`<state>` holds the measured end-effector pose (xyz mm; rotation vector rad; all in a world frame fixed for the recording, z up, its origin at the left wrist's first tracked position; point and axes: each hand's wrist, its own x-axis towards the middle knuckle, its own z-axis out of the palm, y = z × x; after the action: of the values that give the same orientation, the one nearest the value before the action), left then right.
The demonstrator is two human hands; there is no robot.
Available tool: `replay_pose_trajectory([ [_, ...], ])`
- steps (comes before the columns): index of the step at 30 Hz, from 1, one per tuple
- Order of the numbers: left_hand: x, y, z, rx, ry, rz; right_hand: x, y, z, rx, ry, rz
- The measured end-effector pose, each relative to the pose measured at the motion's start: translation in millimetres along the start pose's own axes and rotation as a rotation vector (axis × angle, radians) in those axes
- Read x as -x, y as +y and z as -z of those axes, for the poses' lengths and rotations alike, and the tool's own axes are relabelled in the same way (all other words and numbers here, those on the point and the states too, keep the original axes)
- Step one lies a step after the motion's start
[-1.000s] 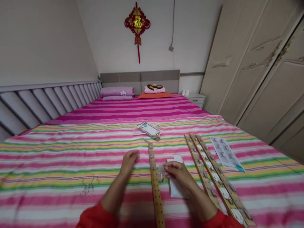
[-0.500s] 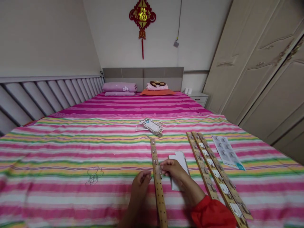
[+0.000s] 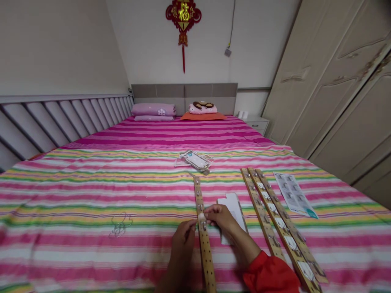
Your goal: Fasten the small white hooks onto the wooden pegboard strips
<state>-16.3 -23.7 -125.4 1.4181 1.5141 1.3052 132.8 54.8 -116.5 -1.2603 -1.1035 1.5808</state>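
A narrow wooden strip with rows of holes [image 3: 207,256] lies lengthwise on the striped bedspread, small metal pieces along its far half. At its right edge my right hand [image 3: 218,215] has thumb and forefinger pinched on a small clear piece [image 3: 201,217] lying over the strip. My left hand [image 3: 185,234] is at the strip's left edge, fingers curled together with the fingertips near the same piece; what they hold, if anything, is too small to tell. Beside my right forearm, partly beneath it, is a white card [image 3: 235,209].
Three more wooden strips [image 3: 262,215] with metal pieces and white tags lie at the right, beside a printed sheet [image 3: 295,193]. Clear packaging [image 3: 195,160] rests beyond the middle strip. Thin tangled wire [image 3: 120,224] lies at left. Pillows [image 3: 154,110] are by the headboard.
My left hand has moved slightly right, up to the strip's edge. My right hand has shifted a little left, and the clear piece now lies more over the strip.
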Motion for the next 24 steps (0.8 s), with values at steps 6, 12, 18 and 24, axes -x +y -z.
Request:
replay_pose_trajectory([
  [6,0.6,1.5,-0.8,-0.009,-0.024,-0.016,-2.6,1.8,-0.3,0.02,-0.001,-0.007],
  [12,0.8,1.8,-2.8,0.06,-0.072,0.029,-2.4,2.0,-1.3,0.044,0.005,0.014],
  [18,0.9,1.3,-4.9,0.085,-0.098,0.088,-1.9,3.6,-4.2,0.079,0.023,0.063],
  [24,1.6,-2.5,-6.1,0.081,-0.107,0.104,-3.8,8.4,-3.9,0.111,0.057,0.107],
])
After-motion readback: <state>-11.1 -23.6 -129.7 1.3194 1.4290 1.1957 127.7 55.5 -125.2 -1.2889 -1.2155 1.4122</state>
